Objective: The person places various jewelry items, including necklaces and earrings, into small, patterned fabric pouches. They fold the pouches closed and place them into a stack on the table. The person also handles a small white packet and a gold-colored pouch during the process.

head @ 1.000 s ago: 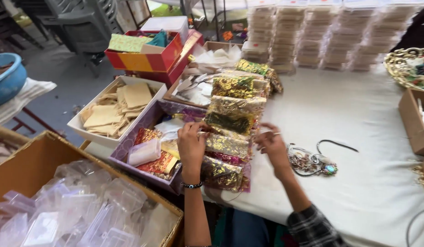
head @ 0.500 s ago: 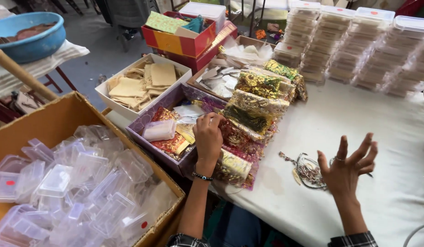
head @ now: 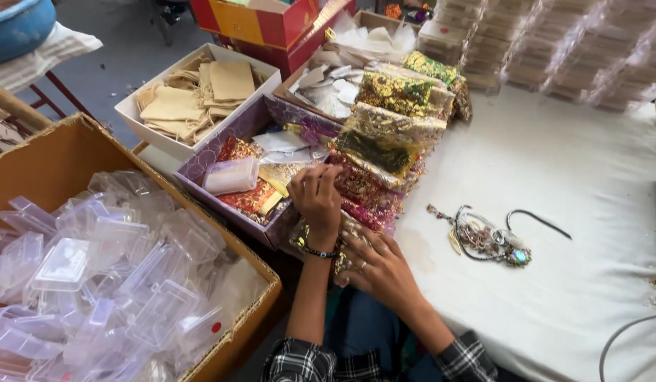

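My left hand [head: 315, 200] rests with curled fingers on a row of shiny gold and red fabric pouches [head: 384, 152] that leans along the edge of a purple patterned box [head: 222, 152]. My right hand [head: 376, 263] lies just below it, fingers pressed on the nearest gold pouch [head: 321, 244] at the row's front end. A small clear plastic case [head: 230, 175] lies inside the purple box. A tangle of jewellery [head: 487, 237] with a black cord sits on the white tablecloth [head: 554, 212] to the right of my hands.
A cardboard box [head: 42, 159] full of several clear plastic cases [head: 109, 276] stands at the left. Behind are a white box of beige pouches [head: 194, 92], a tray of white packets [head: 338, 78], a red and yellow box [head: 261, 21] and stacked packs [head: 554, 53].
My right hand, which was raised with spread fingers over the table, has come down and left onto the front pouch. The view has shifted down and left. My left hand stays on the pouches.
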